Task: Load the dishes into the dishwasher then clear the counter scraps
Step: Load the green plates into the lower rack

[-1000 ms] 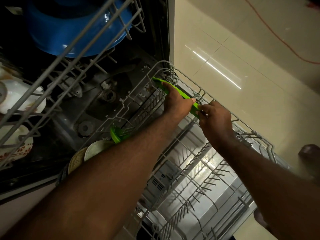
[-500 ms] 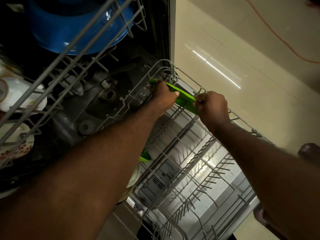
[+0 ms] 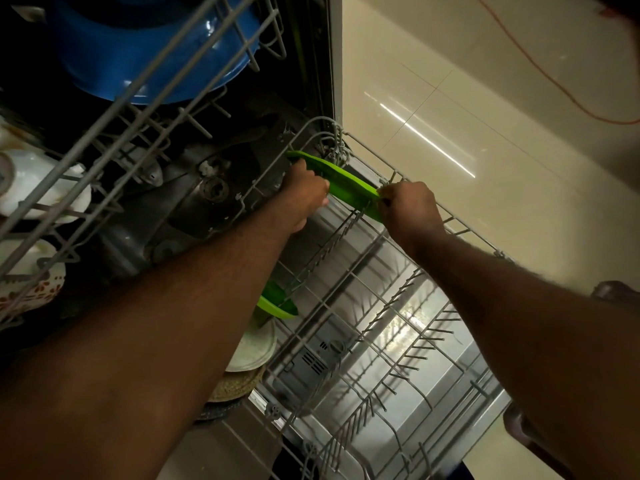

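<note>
At the far corner of the lower rack [image 3: 467, 230], the green plate [image 3: 343, 183] is up on its edge, slanting along just inside the rim. Both hands are on it: the left hand [image 3: 304, 192] has its fingers curled round the plate's left half, and the right hand [image 3: 408, 209] pinches the right end tight. The rack's raised corner loops [image 3: 332, 140] stand right behind the plate, very close. Rows of tines [image 3: 332, 244] run directly beneath it.

Up and to the left, the upper rack [image 3: 104, 133] hangs over the tub. A big blue bowl [image 3: 138, 64] sits in it, with a white cup [image 3: 41, 192] and a patterned bowl [image 3: 31, 289] further left. Below those wires you can see the dark tub floor and its round filter [image 3: 214, 188].

The left forearm crosses the near-left side of the rack and hides part of a small group of dishes. Showing beside it are a second green plate [image 3: 277, 304], a white plate [image 3: 254, 348] and something woven and tan [image 3: 239, 382]. Through the rack's grid, the shiny open door and its detergent compartment [image 3: 311, 362] show. Out to the right lies glossy tiled floor [image 3: 485, 116], with an orange cable [image 3: 540, 64] trailing across it.
</note>
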